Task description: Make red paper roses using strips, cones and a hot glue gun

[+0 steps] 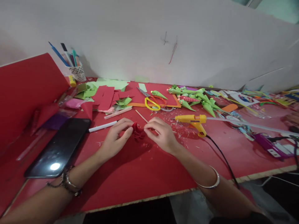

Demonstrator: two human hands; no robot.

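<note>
Over the middle of the red table, a small piece of curled red paper [138, 132] is pinched between my two hands. My left hand [116, 137] grips its left side with thumb and fingers. At its right edge, the fingertips of my right hand [161, 133] are closed on the paper. A thin wooden stick [141, 115] slants down to my right fingers; whether they hold it or it lies behind them, I cannot tell. A white pen-like stick [102, 126] lies by my left hand. Beyond are scissors [153, 102] with yellow and orange handles.
A yellow glue gun [191, 119] with a black cord lies at right, near a purple power strip [268, 146]. Green paper cones [205, 101] are piled behind it. At left are a black phone [59, 149], red paper strips [104, 95] and a pen cup [77, 73].
</note>
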